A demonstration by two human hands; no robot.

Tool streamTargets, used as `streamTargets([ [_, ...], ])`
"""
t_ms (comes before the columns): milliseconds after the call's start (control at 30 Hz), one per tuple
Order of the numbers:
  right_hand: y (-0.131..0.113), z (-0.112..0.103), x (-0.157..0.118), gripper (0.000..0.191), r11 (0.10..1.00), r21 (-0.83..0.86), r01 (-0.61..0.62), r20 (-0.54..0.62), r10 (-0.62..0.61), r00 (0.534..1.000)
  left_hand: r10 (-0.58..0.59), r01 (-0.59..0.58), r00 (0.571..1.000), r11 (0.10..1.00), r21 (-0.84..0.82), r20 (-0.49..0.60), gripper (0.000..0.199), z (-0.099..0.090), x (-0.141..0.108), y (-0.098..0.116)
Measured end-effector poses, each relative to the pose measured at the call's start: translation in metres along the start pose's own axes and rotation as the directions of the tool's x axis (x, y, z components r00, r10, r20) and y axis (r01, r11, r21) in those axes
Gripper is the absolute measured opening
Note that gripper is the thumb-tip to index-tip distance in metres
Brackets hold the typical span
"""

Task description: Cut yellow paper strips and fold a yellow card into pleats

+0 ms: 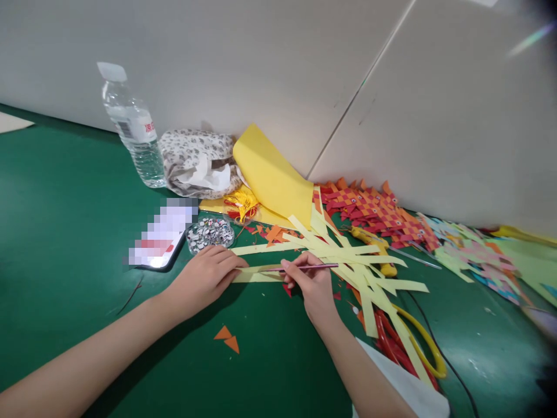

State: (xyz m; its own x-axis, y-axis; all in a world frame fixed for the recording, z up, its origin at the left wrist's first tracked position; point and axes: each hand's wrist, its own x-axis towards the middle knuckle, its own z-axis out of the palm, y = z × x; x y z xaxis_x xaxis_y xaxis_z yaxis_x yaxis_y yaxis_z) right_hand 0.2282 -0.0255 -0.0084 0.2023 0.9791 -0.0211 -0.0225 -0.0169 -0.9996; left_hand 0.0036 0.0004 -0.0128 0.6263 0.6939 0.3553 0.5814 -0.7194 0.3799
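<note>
Through the head camera I see two bare hands close together above the green desk point(130, 371), and between them lies a pale yellow paper strip point(257, 278). The left hand point(211, 271) rests at the left end of this strip, with fingers together and palm downward; because the fingertips are partly hidden, I cannot tell if it pinches the paper or only presses it. The right hand point(310, 283) is closed narrow around a thin dark stick point(322, 266), which it holds between thumb and fingers, like one holds a pen.

The relation which I judge most important is this: the long axis of the strip goes sideways, from the left hand toward the right hand, and the stick lies nearly along the same line, with its left end over the strip. From the right hand, the strip is on the left side; from the left hand, it is on the right. The left hand is nearer to it, since it is touching its end.

To the right of the right hand I see a loose pile of similar strips point(363, 252), crossing each other. Beyond the left hand stands a dish of small round pieces point(211, 234), and nearer to me are two orange scraps point(232, 343).
</note>
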Motion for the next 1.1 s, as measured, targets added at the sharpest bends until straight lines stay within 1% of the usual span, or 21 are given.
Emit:
streamTargets([
  [333,-0.001,-0.005,0.0,0.03,1.0,0.009,0.005,-0.029,-0.005,1.0,-0.003,0.002,1.0,1.0,0.006,0.007,0.02,0.0,0.002,0.001],
  [467,0.0,-0.005,0.001,0.03,0.999,0.011,0.038,-0.045,-0.037,0.998,-0.003,0.003,1.0,1.0,0.007,0.004,0.021,0.0,0.001,0.001],
  [533,-0.001,-0.004,0.0,0.03,0.999,0.015,0.045,-0.028,-0.045,0.999,-0.002,0.002,1.0,1.0,0.009,0.001,0.021,0.0,0.0,0.001],
  [600,-0.004,0.0,-0.002,0.03,1.0,0.006,0.024,0.018,-0.024,1.0,0.0,0.0,1.0,1.0,0.013,0.003,0.021,0.0,0.0,0.0],
  [667,-0.006,0.004,-0.004,0.03,1.0,-0.026,-0.001,0.059,0.003,0.998,0.001,-0.001,1.0,1.0,0.016,0.005,0.022,0.001,0.001,0.0],
  [800,-0.01,0.011,-0.008,0.03,0.994,-0.111,-0.021,0.103,0.033,0.994,0.003,-0.003,1.0,1.0,0.02,0.003,0.023,0.0,0.002,0.001],
  [933,-0.011,0.012,-0.008,0.03,0.986,-0.166,-0.025,0.112,0.044,0.993,0.0,0.0,1.0,1.0,0.021,0.0,0.022,-0.001,0.003,0.002],
  [1100,-0.011,0.012,-0.008,0.03,0.984,-0.177,-0.03,0.107,0.05,0.993,0.015,-0.014,1.0,0.999,0.03,-0.019,0.021,0.0,0.003,0.002],
])
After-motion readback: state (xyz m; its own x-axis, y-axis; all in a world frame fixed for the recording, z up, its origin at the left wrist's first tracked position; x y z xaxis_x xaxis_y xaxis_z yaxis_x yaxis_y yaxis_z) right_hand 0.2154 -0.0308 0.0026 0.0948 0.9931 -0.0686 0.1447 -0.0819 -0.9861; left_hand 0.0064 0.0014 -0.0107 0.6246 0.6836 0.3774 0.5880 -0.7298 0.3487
